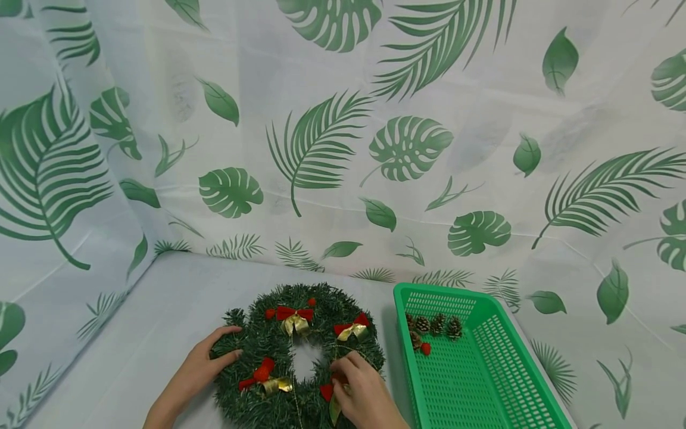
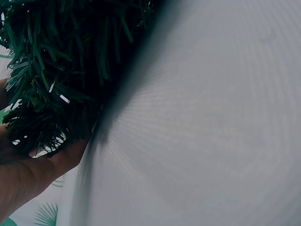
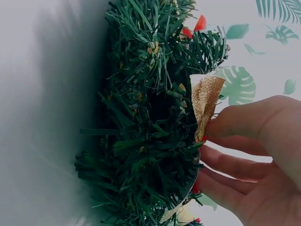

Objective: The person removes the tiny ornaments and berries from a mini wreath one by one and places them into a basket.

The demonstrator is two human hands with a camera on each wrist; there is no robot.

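Observation:
A green tinsel wreath point(image 1: 343, 301) lies on the white table, hung with several red and gold bows and a thin gold bead string. My left hand point(image 1: 200, 366) grips its left edge, fingers on top; in the left wrist view that hand point(image 2: 35, 176) curls round the green sprigs point(image 2: 61, 80). With the fingertips of my right hand point(image 1: 367, 390) I pinch a red and gold bow point(image 1: 326, 391) at the wreath's lower right. The right wrist view shows its gold tail point(image 3: 206, 96) sticking out beside the thumb; the bow's middle is hidden by fingers.
To the right stands a green plastic basket point(image 1: 404, 357), with several pinecones point(image 1: 438, 323) and a red ball point(image 1: 426, 348) in its far left corner. A white leaf-printed cloth point(image 1: 332, 220) rises behind the table point(image 1: 182, 286).

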